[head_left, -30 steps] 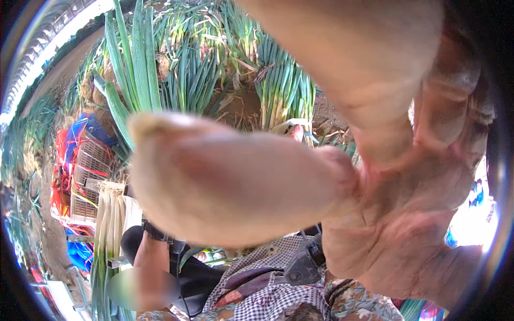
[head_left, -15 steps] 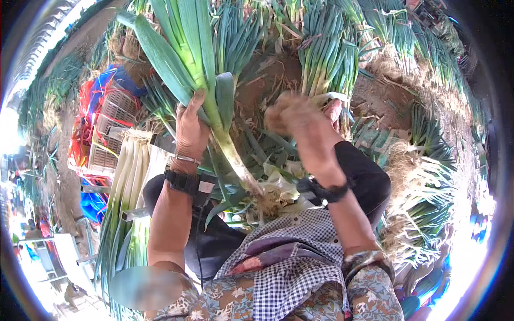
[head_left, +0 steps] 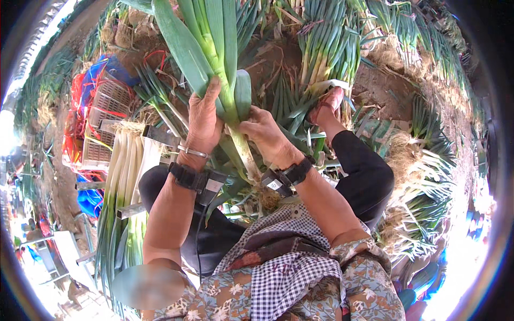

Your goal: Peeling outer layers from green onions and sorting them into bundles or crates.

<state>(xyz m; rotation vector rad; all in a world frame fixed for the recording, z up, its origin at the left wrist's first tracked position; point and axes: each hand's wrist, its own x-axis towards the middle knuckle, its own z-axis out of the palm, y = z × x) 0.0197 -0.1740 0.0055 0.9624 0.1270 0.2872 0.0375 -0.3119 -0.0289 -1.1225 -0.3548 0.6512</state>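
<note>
A large leek (head_left: 214,51) stands tilted in front of me, its broad green leaves fanning toward the top of the view. Its white stem slants down to tangled roots (head_left: 269,199) near my lap. My left hand (head_left: 205,120) is closed round the leek where the leaves begin, thumb laid up along them. From the right, my right hand (head_left: 267,135) pinches the stalk just below a folded outer leaf (head_left: 242,95). What exactly lies under its fingertips is partly hidden.
Trimmed leeks (head_left: 124,176) lie on a metal rack at left, beside a plastic crate (head_left: 104,120) with red straps and a blue bag (head_left: 110,69). Rooted leeks (head_left: 404,208) are heaped at right. A leek bundle (head_left: 329,59) lies beyond my shod foot (head_left: 326,102).
My right hand has come left and down from near my foot onto the leek's stalk. My left hand and the leek have shifted slightly right.
</note>
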